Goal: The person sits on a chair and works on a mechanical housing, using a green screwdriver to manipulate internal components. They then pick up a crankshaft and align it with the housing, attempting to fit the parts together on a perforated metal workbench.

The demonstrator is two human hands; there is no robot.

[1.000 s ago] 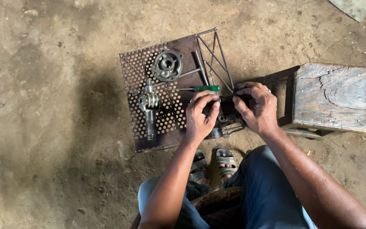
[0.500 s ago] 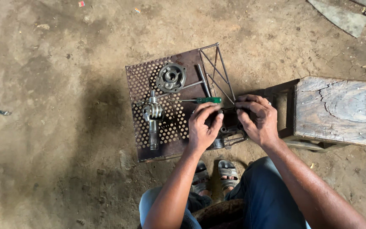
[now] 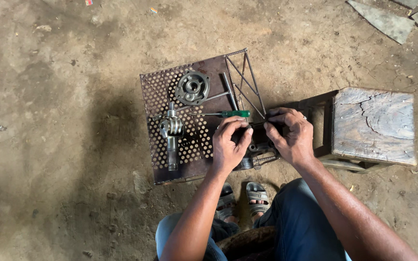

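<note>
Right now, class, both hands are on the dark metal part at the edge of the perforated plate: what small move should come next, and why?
Probably keep the left hand steadying the metal part while the right hand finishes working its fingertips at the top. Both hands pinch the same spot, and the green-handled screwdriver lies free on the perforated plate just beyond the left hand, easy to pick up afterwards.

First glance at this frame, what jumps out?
Both hands, left hand and right hand, meet over a dark metal part at the right edge of a rusty perforated plate on the dirt floor. Left of them lie a green-handled screwdriver, a round flange and a splined shaft; a wooden stool stands right.
</note>
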